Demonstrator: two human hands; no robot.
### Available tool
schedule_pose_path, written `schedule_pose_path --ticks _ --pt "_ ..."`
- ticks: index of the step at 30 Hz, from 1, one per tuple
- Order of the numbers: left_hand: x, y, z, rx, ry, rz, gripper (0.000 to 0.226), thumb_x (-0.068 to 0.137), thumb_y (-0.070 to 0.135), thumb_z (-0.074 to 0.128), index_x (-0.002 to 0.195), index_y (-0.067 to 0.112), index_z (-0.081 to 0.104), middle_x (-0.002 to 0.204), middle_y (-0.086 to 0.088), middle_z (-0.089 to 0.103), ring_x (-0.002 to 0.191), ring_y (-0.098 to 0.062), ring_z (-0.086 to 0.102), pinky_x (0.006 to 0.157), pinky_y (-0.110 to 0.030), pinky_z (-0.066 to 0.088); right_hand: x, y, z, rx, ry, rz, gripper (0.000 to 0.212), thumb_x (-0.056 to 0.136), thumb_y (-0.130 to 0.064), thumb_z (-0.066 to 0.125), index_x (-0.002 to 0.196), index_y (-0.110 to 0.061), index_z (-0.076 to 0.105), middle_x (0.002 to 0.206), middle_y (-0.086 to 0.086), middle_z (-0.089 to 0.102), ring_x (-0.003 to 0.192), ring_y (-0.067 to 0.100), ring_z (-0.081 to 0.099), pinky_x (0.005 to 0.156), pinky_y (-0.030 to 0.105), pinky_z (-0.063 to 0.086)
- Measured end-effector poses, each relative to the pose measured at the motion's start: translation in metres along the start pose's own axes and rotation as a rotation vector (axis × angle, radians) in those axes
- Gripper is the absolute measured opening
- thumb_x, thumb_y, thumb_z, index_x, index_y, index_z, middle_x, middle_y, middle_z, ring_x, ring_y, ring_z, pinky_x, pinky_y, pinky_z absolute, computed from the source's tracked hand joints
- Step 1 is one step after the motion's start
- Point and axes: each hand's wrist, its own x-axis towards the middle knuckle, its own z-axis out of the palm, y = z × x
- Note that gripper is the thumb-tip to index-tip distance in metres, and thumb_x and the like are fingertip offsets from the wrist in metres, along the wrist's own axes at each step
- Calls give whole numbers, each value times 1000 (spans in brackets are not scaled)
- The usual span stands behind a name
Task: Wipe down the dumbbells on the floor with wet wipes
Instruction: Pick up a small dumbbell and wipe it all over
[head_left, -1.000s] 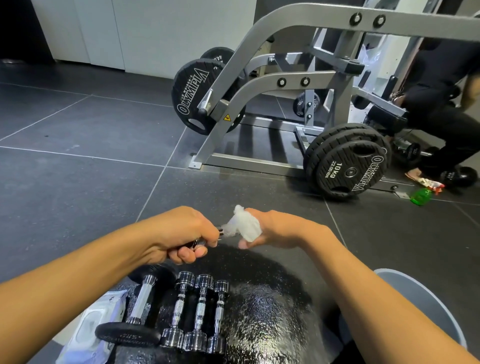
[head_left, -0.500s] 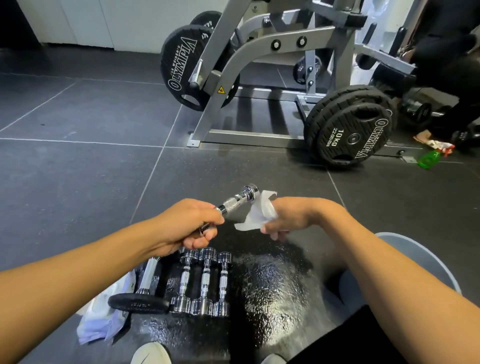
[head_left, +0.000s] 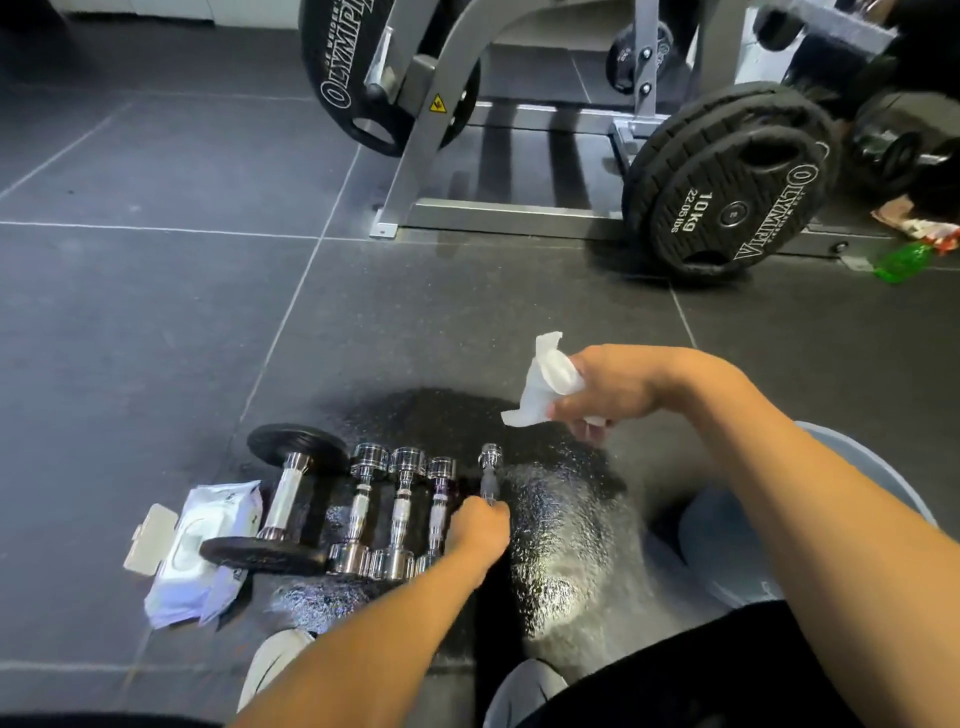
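My left hand (head_left: 480, 527) grips the near end of a small chrome dumbbell (head_left: 490, 470) that lies down at the right end of a row on a shiny black mat (head_left: 566, 519). Three chrome dumbbells (head_left: 400, 506) lie beside it, and a bigger dumbbell with black plates (head_left: 283, 499) is at the row's left. My right hand (head_left: 613, 389) hovers above the mat and holds a crumpled white wet wipe (head_left: 545, 382).
A white wet-wipe pack (head_left: 202, 551) with its lid open lies left of the dumbbells. A grey machine frame (head_left: 498, 213) with black weight plates (head_left: 727, 192) stands behind. A green object (head_left: 898, 260) is at far right. My shoes (head_left: 270, 665) are near the bottom.
My left hand has lowered the small chrome dumbbell from the air down to the mat beside the row. My right hand with the wipe has drawn away to the right.
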Motion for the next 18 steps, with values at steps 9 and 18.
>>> schedule_pose_path --ticks 9,18 --pt "32 -33 41 395 118 -49 36 106 29 38 128 2 46 126 -19 64 118 -35 58 87 -41 48 5 6 5 -46 88 -4 33 101 -33 60 78 -10 69 70 3 74 55 5 61 54 7 39" --pt "46 -48 38 1132 0 22 51 95 20 63 141 0 51 146 -22 41 131 -32 37 104 -34 41 14 -5 3 -92 96 -46 31 102 -36 59 91 -9 70 79 1 78 69 8 68 62 11 44"
